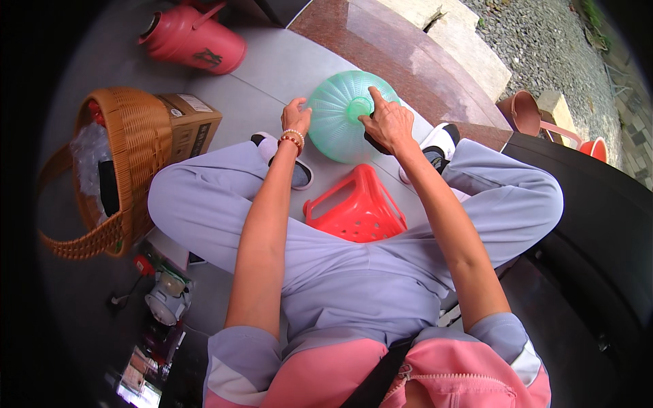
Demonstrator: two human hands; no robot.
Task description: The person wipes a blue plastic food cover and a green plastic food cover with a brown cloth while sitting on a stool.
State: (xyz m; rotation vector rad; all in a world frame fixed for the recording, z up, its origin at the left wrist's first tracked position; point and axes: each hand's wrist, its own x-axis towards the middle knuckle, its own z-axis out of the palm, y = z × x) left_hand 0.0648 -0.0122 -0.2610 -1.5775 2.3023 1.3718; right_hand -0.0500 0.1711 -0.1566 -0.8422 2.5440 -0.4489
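A ribbed, translucent green plastic dome (334, 127) rests on the floor tiles between my feet, with a round raised ring (359, 107) at its centre. My left hand (296, 116), wearing beaded bracelets, is at the dome's left rim with its fingers bent; whether it grips the rim is unclear. Over the dome's right side, my right hand (392, 120) has thumb and index finger stretched apart around the ring's right side. A black object (377, 144) shows beneath the right palm, mostly hidden by the hand. Nearer me stands a red plastic stool (359, 214) with holes, between my legs.
To the left are a wicker basket (135, 153) holding plastic bags, a cardboard box (196, 120) and a red thermos jug (204, 43). A small device (168, 298) with a cord lies behind. A red stone sill (408, 61) borders gravel; a dipper (528, 109) lies outside at right.
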